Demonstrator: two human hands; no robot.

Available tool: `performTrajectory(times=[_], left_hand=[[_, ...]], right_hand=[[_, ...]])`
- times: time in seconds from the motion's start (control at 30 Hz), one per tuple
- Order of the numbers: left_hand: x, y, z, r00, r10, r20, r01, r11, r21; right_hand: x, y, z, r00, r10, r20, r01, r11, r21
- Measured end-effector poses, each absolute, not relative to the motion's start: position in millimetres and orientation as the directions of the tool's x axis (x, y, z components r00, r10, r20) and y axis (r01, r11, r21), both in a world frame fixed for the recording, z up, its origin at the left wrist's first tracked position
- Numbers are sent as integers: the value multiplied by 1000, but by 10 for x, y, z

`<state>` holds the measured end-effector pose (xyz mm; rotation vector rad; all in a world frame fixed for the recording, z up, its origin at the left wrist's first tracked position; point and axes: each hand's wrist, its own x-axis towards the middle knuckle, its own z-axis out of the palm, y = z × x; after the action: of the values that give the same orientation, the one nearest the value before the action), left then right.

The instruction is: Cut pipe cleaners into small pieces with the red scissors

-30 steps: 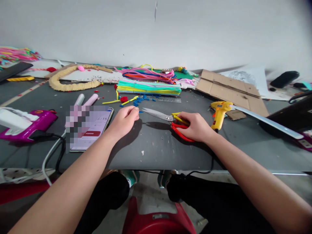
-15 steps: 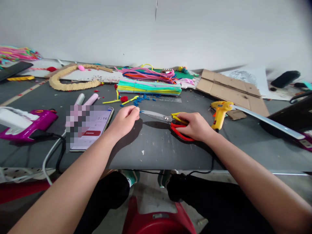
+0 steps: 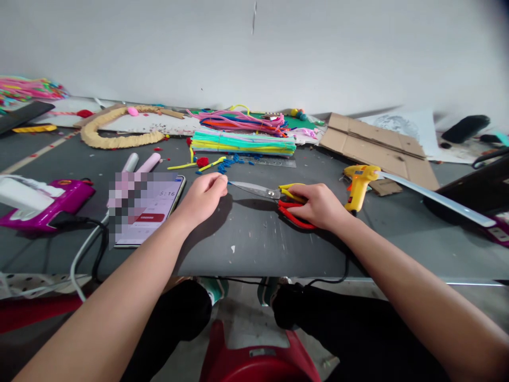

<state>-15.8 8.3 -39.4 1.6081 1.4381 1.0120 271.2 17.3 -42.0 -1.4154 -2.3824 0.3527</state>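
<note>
My right hand [image 3: 319, 206] grips the red and yellow handles of a pair of scissors [image 3: 265, 193] lying low over the dark grey table [image 3: 246, 244]. The steel blades point left, and their tip reaches the fingertips of my left hand [image 3: 202, 197]. That hand is curled in a pinch, and a tiny blue piece shows at the fingertips beside the blade tip. It rests just right of a phone [image 3: 149, 210] lying flat with its screen lit.
A yellow glue gun [image 3: 359, 182] stands right of my right hand, next to flattened cardboard [image 3: 374, 146]. Bundled pipe cleaners [image 3: 242, 142] and blue scraps [image 3: 228, 162] lie behind. A magenta glue gun [image 3: 51, 204] with cables sits left. A beige ring [image 3: 115, 132] lies far left.
The scissors slid a little to the left with my right hand, so the blade tip now meets my left fingertips. My left hand stayed put.
</note>
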Motion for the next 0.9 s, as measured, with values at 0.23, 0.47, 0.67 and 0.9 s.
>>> performTrajectory(times=[0.23, 0.47, 0.67, 0.9], left_hand=[[-161, 90, -406, 71, 994, 85, 381, -106, 918], [-147, 79, -369, 61, 994, 87, 415, -104, 904], [-168, 85, -405, 62, 995, 78, 400, -96, 911], [-169, 77, -395, 68, 994, 87, 417, -108, 902]], right_hand=[[2687, 113, -409, -373, 906, 203, 795, 424, -434], [2678, 112, -398, -402, 897, 183, 809, 442, -388], [2677, 122, -401, -406, 897, 178, 814, 443, -376], [2691, 135, -424, -406, 897, 172, 817, 441, -372]])
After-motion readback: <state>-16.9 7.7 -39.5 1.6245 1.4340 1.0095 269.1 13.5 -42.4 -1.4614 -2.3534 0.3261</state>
